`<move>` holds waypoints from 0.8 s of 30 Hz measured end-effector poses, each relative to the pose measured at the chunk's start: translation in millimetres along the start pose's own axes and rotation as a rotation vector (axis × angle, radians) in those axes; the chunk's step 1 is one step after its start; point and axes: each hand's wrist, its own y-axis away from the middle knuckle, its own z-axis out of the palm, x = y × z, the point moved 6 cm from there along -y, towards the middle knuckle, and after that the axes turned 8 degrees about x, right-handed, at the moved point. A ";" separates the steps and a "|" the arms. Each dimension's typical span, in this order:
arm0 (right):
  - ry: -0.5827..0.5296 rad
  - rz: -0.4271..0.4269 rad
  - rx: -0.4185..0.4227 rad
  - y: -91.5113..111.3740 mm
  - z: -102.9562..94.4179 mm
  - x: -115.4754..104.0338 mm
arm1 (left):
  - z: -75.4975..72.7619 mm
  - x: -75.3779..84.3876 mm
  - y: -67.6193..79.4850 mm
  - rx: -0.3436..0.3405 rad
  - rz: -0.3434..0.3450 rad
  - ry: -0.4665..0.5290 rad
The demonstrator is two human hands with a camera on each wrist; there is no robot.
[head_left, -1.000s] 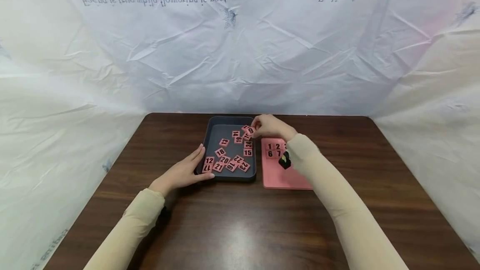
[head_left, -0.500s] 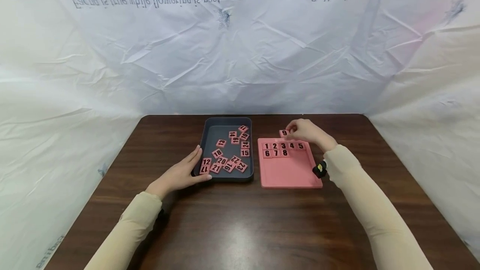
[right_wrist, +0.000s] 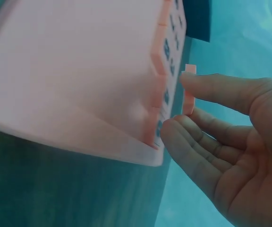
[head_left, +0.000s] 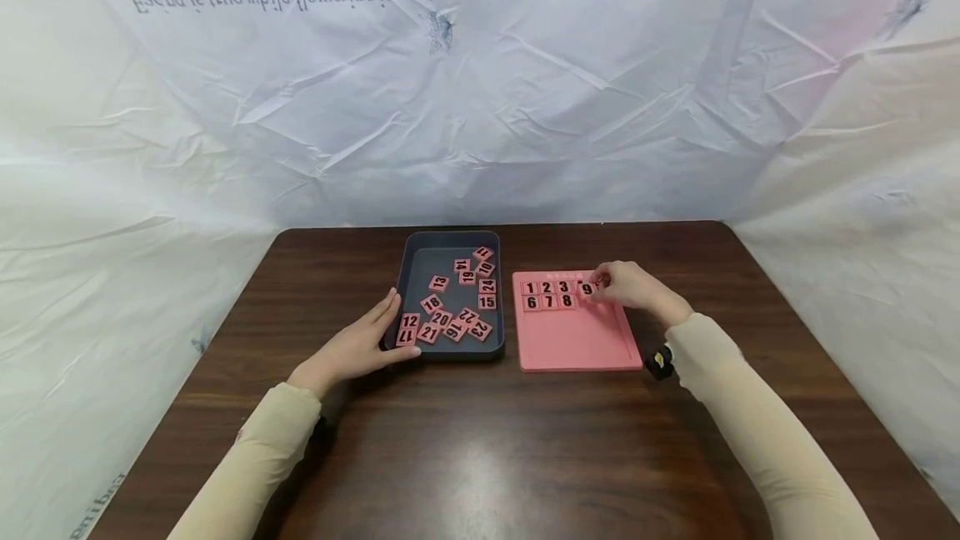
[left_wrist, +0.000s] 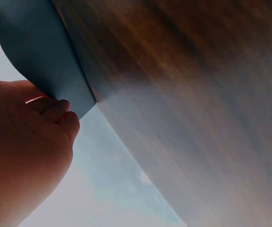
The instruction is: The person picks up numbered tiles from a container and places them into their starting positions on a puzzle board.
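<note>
My right hand (head_left: 633,286) pinches a pink number tile marked 9 (head_left: 587,290) between thumb and fingers. It holds the tile over the pink square board (head_left: 577,344), near the right end of its rows. In the right wrist view the tile (right_wrist: 189,90) is edge-on and apart from the board (right_wrist: 79,71). Tiles 1, 2 and 3 line the board's top row, with 6, 7 and 8 (head_left: 567,301) below. My left hand (head_left: 356,352) holds the near left corner of a dark grey tray (head_left: 450,240); in the left wrist view its fingers curl against the tray wall (left_wrist: 37,42).
Several loose number tiles lie in the tray at mixed angles, among them 13 (head_left: 438,282), 15 (head_left: 487,302) and 23 (head_left: 480,329). Tray and board stand side by side on the brown wooden table (head_left: 480,440). A wrinkled white sheet (head_left: 480,107) hangs behind and at both sides.
My right hand has carried tile 9 from the tray to the right, past the board's far edge, then nearer and down over the board. The left hand stays at the tray corner.
</note>
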 end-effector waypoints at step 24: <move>0.048 0.028 0.003 -2.7 18.1 0.8 | 0.4 -0.6 -0.2 0.002 -0.001 0.000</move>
